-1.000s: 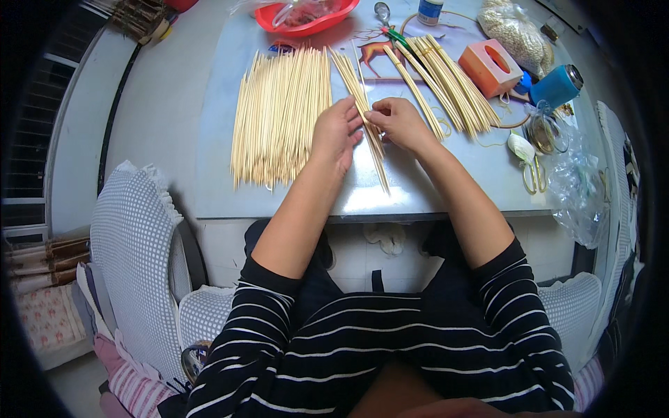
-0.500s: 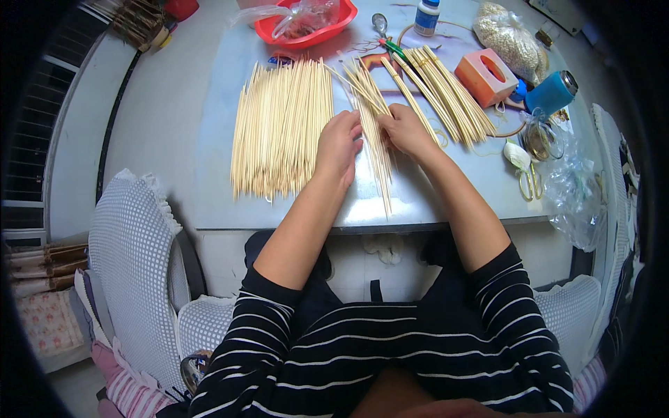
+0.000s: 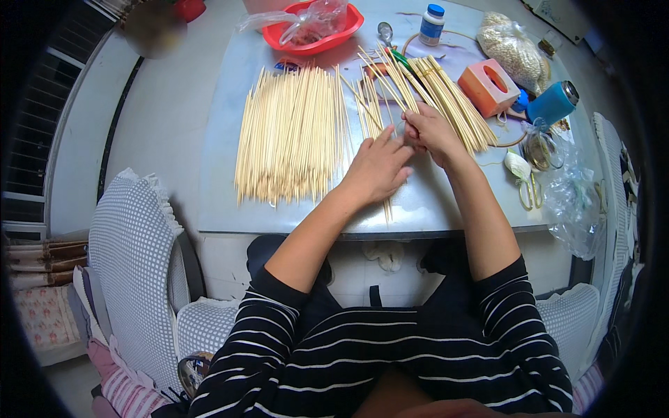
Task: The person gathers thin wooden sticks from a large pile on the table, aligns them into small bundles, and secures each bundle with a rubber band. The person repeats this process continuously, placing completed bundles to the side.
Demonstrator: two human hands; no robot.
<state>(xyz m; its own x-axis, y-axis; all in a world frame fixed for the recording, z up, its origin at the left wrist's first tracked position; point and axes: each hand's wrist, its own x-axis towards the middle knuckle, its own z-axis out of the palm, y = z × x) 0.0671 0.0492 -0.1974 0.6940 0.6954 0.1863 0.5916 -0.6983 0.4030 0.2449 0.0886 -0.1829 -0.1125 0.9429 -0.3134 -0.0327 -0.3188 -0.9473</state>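
Note:
My right hand (image 3: 433, 134) is closed round a few thin bamboo skewers (image 3: 398, 85), which point up and away from it. My left hand (image 3: 376, 167), slightly blurred, has its fingers apart close to the right one. Under and beyond the left hand lies a small loose group of skewers (image 3: 367, 104), partly covered by it. A broad layer of pale skewers (image 3: 289, 139) spreads to the left, their lower ends toward me. Bundled skewers (image 3: 456, 104) lie to the right, beside my right hand.
A red basin (image 3: 345, 36) with a plastic bag stands at the back. Rightward are a white bottle with a blue lid (image 3: 431, 28), an orange tissue box (image 3: 486, 87), a blue flask (image 3: 550, 103), scissors (image 3: 529, 194) and a clear bag (image 3: 571, 202). The table's front edge (image 3: 293, 235) runs before me.
My right hand has lifted a few skewers off the small group and moved slightly right. My left hand has moved right, over the small group, its fingers spreading. The view has shifted slightly.

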